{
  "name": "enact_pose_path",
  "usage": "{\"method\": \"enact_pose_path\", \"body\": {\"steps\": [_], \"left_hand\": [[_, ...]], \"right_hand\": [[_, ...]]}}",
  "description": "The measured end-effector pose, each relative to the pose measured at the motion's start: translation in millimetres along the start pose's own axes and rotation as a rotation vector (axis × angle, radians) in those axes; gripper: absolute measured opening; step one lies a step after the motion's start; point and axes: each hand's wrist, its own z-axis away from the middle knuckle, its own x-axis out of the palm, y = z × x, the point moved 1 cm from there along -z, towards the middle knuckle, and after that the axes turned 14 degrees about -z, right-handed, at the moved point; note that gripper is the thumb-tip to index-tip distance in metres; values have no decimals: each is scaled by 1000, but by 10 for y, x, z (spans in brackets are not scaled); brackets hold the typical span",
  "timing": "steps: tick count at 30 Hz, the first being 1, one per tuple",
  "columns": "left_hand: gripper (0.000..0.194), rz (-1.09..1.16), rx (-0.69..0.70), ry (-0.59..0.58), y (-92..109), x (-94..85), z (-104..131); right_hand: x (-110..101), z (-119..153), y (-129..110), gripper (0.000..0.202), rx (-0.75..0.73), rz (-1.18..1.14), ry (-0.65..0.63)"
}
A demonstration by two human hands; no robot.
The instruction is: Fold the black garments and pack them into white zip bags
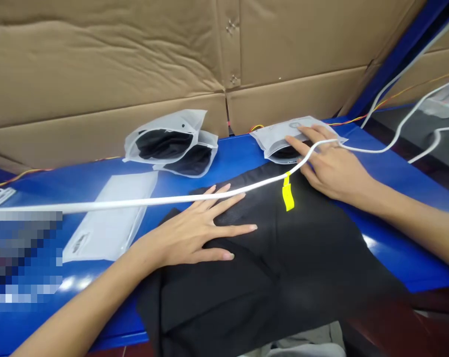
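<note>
A black garment (pixel 284 258) is spread over the blue table and hangs past its front edge. My left hand (pixel 205 230) lies on its left part with the fingers spread and nothing gripped. A yellow tag (pixel 288 197) shows near the garment's top edge. My right hand (pixel 323 156) is at the garment's upper right, its fingers stretched out over a frosted zip bag (pixel 280 133) with something black inside. Crossing in front of both hands is a white cord (pixel 161 200). Whether the right fingertips press on the bag is hard to tell.
Two more frosted bags (pixel 168 141) with black contents stand open at the back. A flat frosted bag (pixel 109 213) lies at left on the blue table (pixel 232 153). Brown padded panels (pixel 109 54) rise behind. Red and yellow wires (pixel 354 119) and white cables run at right.
</note>
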Motion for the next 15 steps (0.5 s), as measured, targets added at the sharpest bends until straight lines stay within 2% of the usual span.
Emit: {"method": "enact_pose_path", "body": {"steps": [3,5,8,10,11,13,14,15], "left_hand": [[63,-48,13,46,-28,14,9],[57,-85,48,103,3,-16,12],[45,-74,79,248,150,-124,20],[41,37,71,303,289,-195,29],[31,121,82,325,359,-219,33],[7,228,119,250,480,-223,33],[11,250,135,204,524,-210,29],[26,255,148,156,554,-191,22]], "right_hand": [[-65,2,-201,57,18,52,5],[-95,15,-297,56,-14,61,32],[-124,42,-365,49,-77,-11,71],[-145,56,-394,40,-124,-88,45],[-160,63,-414,33,-158,-134,26],[-196,81,-479,21,-273,-259,-27],[-213,94,-522,20,-348,-342,-71],[-227,109,-568,22,-416,-434,-132]]}}
